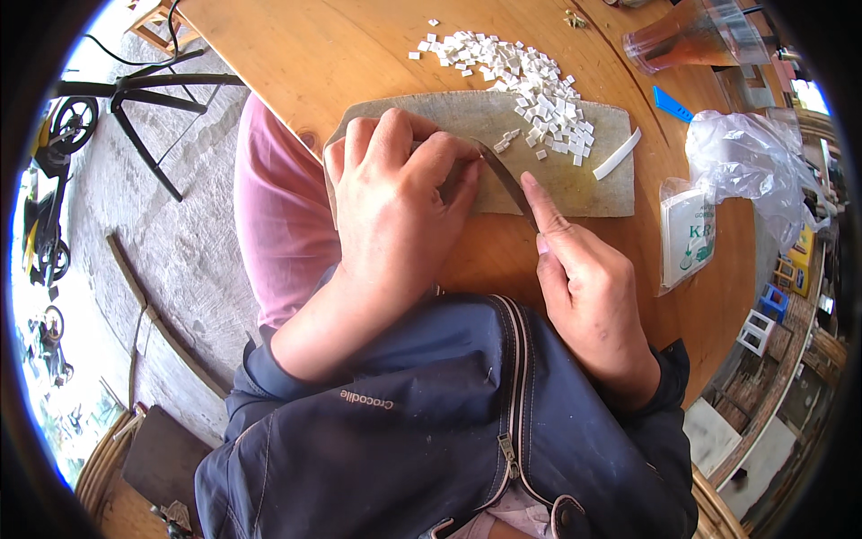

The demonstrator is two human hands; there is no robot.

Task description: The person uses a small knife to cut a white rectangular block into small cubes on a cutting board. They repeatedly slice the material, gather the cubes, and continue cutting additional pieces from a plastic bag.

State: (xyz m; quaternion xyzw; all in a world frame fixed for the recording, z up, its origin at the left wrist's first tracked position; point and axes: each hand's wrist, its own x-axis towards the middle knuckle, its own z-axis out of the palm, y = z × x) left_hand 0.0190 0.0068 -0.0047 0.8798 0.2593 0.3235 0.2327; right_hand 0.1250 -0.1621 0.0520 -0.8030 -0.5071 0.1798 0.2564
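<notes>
My left hand [395, 202] lies curled on a grey cutting board [575, 184] and presses down on something hidden under its fingers. My right hand [584, 287] grips a knife [503, 175], forefinger stretched along the blade's back; the blade tip sits beside my left fingertips. A few small white cut pieces [505, 140] lie just beyond the blade. A large heap of small white squares [539, 85] spreads from the board's far edge onto the wooden table [314, 54]. One long white strip [618, 154] rests at the board's right end.
A plastic cup with brown drink [687, 36] stands at the far right. A blue flat piece [672, 103], a crumpled clear plastic bag [750, 162] and a white-and-green packet [687, 234] lie to the right. A black tripod [144, 99] stands on the concrete floor at left.
</notes>
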